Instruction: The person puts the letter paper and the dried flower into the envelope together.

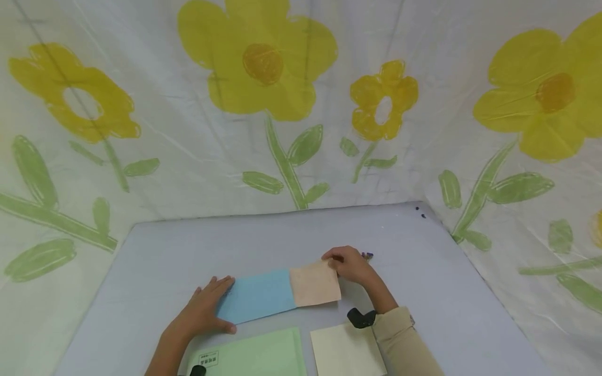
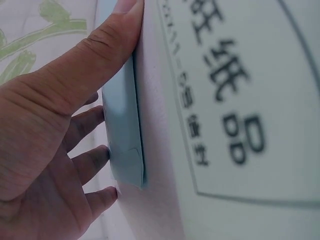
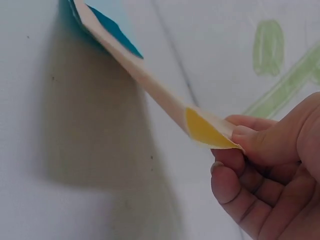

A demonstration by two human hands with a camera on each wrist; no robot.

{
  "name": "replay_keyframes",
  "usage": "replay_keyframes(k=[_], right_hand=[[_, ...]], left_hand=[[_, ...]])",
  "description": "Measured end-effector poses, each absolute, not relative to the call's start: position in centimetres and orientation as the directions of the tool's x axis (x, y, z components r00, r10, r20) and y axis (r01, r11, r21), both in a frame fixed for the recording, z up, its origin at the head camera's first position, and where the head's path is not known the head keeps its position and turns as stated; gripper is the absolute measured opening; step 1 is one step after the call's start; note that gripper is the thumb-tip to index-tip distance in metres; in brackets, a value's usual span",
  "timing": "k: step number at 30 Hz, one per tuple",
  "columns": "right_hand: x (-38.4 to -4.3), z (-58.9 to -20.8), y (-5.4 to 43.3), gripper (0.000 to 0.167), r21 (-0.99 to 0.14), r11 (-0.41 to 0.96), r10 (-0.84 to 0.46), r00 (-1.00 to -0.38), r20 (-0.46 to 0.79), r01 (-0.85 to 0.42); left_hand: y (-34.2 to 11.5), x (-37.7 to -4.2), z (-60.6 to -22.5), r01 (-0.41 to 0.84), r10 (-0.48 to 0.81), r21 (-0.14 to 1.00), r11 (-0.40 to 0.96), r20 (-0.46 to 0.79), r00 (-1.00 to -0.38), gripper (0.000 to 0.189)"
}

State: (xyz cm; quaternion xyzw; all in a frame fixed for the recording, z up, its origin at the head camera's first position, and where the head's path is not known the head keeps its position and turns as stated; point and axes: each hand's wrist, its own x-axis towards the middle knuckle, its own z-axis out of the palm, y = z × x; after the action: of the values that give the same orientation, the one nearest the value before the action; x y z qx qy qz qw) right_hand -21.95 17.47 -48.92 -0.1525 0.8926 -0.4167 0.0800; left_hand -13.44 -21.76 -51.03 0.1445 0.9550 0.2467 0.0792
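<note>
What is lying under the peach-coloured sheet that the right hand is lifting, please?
The peach sheet overlaps one end of the blue paper, which the left hand presses flat. The right hand pinches its corner; the covered blue end stays hidden.

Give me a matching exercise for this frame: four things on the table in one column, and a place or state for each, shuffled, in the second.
Things:
1. blue paper
2. peach paper
3. green paper pack
4. cream sheet

Places or states:
A. corner pinched and lifted by the right hand
B. near edge, beside the right sleeve
C. end pressed flat by the left hand
D. near edge, bearing a printed label

Pairs: 1-C, 2-A, 3-D, 4-B
</note>
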Motion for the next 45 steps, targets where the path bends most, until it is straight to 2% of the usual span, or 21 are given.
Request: replay_keyframes(k=[11,18,27,36,41,45], right_hand=[[-22.2,-48.3,17.7,0.016,-0.747,0.644,-0.272,-0.962,-0.024,-0.163],[-22.5,-48.3,17.7,0.017,-0.735,0.655,-0.288,-0.957,-0.026,-0.177],[-22.4,-48.5,17.4,0.02,-0.827,0.546,-0.276,-0.961,-0.028,-0.133],[-22.0,-48.8,17.2,0.02,-0.84,0.52,-0.307,-0.951,-0.013,-0.156],[-21.7,-49.2,17.6,0.026,-0.846,0.515,-0.324,-0.945,-0.04,-0.14],[-20.8,-49.4,17.9,0.03,-0.824,0.562,-0.267,-0.958,-0.101,-0.07]], left_hand=[[-21.7,-13.7,-51.2,0.248,0.315,0.492,0.834,-0.057,-0.947,0.12],[-21.7,-13.7,-51.2,0.262,0.322,0.496,0.828,-0.036,-0.946,0.117],[-21.7,-13.5,-51.1,0.249,0.319,0.533,0.809,-0.041,-0.947,0.115],[-21.9,-13.4,-51.3,0.241,0.321,0.549,0.801,-0.054,-0.946,0.113],[-22.0,-13.3,-51.6,0.247,0.324,0.544,0.802,-0.049,-0.945,0.113],[-22.0,-13.3,-51.6,0.246,0.321,0.541,0.804,-0.047,-0.946,0.113]])
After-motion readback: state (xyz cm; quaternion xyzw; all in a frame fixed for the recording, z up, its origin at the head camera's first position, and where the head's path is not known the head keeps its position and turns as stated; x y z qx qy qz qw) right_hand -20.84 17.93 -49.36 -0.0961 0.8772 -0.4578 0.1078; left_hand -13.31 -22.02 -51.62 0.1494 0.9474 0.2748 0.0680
